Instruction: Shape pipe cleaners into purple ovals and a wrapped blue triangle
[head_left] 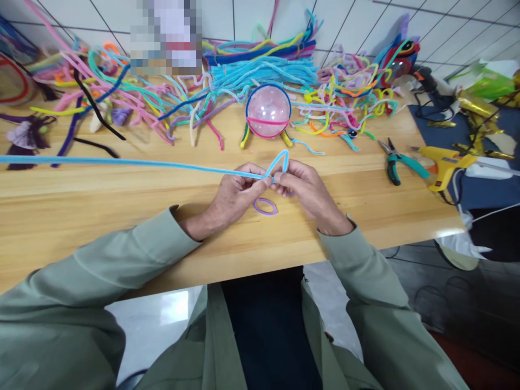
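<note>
A long light-blue pipe cleaner (162, 164) runs in from the left edge to my hands, where it bends into a pointed loop. My left hand (239, 195) pinches it close to the bend. My right hand (304, 187) grips the other side of the loop, the fingertips of both hands almost touching. On the table just below lies a small purple pipe-cleaner ring (265, 206). Another bit of purple shows under my right fingers. Beyond my hands stands a clear ball (268, 108) banded in blue and pink, with green-and-yellow legs.
Loose coloured pipe cleaners (130, 103) and a light-blue bundle (260, 73) line the back of the wooden table (122, 216). Pliers (396, 162) and a yellow hot glue gun (447, 165) lie at the right. A red-and-blue figure (402, 54) stands at the back right.
</note>
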Available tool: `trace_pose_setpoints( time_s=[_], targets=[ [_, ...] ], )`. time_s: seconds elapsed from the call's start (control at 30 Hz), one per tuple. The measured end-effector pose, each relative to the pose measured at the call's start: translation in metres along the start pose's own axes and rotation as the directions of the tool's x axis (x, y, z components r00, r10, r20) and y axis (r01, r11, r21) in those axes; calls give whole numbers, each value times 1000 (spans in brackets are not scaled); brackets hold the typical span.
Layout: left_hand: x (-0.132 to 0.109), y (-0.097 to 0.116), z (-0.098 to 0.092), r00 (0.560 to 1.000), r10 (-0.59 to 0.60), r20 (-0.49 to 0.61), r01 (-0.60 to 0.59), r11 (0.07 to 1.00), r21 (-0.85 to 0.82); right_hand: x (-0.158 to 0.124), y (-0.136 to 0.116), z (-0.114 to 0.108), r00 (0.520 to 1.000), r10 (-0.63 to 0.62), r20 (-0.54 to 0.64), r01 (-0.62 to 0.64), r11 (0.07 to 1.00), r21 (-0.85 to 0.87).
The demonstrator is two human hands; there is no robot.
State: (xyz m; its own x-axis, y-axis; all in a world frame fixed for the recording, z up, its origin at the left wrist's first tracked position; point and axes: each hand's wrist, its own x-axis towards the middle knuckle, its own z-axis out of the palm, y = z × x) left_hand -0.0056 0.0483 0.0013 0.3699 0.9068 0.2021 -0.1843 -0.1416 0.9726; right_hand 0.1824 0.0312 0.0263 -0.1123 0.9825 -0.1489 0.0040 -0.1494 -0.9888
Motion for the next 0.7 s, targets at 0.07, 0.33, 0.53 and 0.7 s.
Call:
trace_pose_setpoints(
  time_s=[0.07, 0.33, 0.53, 0.7],
  targets=[
    [-1, 0, 0, 1000, 8, 7, -8, 1000, 15, 0, -1, 0, 1000, 29, 5, -29, 999, 30],
    [-1, -1, 0, 999, 20, 29, -21, 1000, 15, 0, -3, 2, 992, 126, 18, -127, 986, 108],
    [0, -1, 0, 999, 47, 15, -46, 999, -17, 0, -2, 2, 995, 101, 2, -100, 989, 107],
    [0, 0, 1, 1000, 5, 7, -5, 1000, 8, -1, -1, 2, 999, 46, -16, -45, 997, 60]
  ],
)
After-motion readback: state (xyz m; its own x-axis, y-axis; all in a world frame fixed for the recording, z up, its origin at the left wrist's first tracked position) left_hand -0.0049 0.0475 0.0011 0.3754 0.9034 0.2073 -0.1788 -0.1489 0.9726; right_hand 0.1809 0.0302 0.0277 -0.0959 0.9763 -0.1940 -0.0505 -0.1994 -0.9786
